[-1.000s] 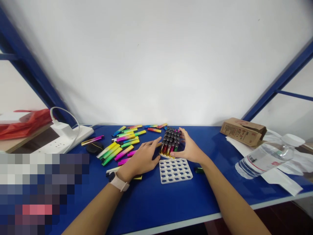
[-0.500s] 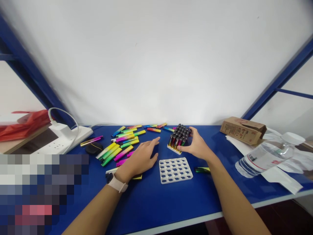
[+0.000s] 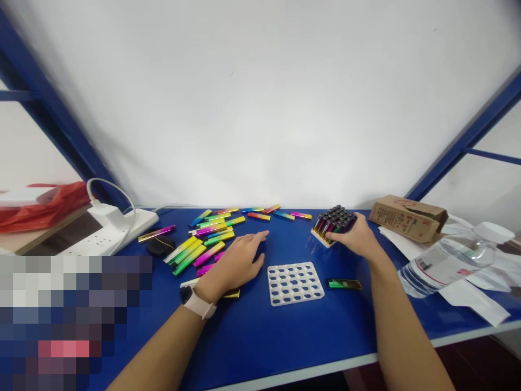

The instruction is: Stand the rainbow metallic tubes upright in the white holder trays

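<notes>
My right hand grips a small white tray packed with lighters, which stand upright with their black ends up. Its thumb is on the near side and its fingers are at the far right side. My left hand, a watch on its wrist, is held open over the blue table, fingers stretched out and holding nothing. A second white tray, with rows of oval holes, lies flat between the hands. Right of it lies a single dark green lighter. Many shiny rainbow-coloured lighters lie scattered left of and beyond my left hand.
At the right are an open cardboard box, a water bottle lying tilted and white papers. On the left sit a white power strip with a plugged-in charger, a black pouch and a red bag. A white wall rises behind.
My right hand has moved to the right with the filled tray, uncovering a pink-yellow lighter behind and the dark green lighter nearby. My left hand has stayed nearly still.
</notes>
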`<state>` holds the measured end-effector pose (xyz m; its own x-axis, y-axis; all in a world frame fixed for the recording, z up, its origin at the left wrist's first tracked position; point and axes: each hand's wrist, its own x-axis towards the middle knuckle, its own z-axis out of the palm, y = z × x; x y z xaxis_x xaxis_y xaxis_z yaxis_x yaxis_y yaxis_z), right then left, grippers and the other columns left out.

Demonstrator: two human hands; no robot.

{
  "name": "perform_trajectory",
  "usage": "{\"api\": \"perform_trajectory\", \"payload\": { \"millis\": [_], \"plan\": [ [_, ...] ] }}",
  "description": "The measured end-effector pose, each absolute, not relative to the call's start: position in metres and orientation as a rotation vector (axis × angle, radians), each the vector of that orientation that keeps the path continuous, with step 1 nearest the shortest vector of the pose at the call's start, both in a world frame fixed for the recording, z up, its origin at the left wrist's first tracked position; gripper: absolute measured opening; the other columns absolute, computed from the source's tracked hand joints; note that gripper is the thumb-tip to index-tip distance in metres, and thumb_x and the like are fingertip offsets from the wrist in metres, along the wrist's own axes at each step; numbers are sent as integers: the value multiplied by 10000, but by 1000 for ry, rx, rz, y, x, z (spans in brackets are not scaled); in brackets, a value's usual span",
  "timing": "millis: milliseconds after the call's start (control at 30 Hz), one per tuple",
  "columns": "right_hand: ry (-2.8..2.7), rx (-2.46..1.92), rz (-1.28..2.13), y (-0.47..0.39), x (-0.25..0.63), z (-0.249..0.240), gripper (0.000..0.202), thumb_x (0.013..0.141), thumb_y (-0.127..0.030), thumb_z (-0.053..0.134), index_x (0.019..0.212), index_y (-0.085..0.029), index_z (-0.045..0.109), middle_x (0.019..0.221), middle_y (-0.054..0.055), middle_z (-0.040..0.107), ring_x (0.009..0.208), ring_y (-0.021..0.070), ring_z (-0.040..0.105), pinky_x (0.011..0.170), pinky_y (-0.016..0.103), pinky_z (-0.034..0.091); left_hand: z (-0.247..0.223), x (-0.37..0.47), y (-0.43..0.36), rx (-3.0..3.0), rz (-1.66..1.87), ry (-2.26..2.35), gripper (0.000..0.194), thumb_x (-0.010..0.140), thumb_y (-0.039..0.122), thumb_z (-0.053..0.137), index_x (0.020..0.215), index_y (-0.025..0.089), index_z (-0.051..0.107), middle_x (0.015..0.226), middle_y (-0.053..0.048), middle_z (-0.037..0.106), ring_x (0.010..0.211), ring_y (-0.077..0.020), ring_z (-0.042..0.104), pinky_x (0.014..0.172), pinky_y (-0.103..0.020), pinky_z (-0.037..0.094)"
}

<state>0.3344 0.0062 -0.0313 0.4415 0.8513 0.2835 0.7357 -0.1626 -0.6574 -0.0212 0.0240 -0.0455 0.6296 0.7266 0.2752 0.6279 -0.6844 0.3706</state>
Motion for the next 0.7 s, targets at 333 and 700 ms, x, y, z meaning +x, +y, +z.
{"api": "perform_trajectory", "payload": {
  "millis": [333,700],
  "plan": [
    [-1060,-2077,23,16,325,-47,1254,481,-747,791,1426,-65,327,1345,321,459,1287,497,468,1076,558,412,-36,-21,28,2621,742,1215,433,978,265,439,1402,201,496,1378,-109,595,1295,-279,545,1113,-463,439],
    [-1071,-2109,89,12,310,-39,1433,500,-848,734,1543,-36,178,1437,385,363,1317,566,411,1061,664,356,-33,-56,57,2559,819,1957,535,970,385,425,1428,112,478,1515,-210,459,1412,-371,418,1155,-525,347]
  ]
}}
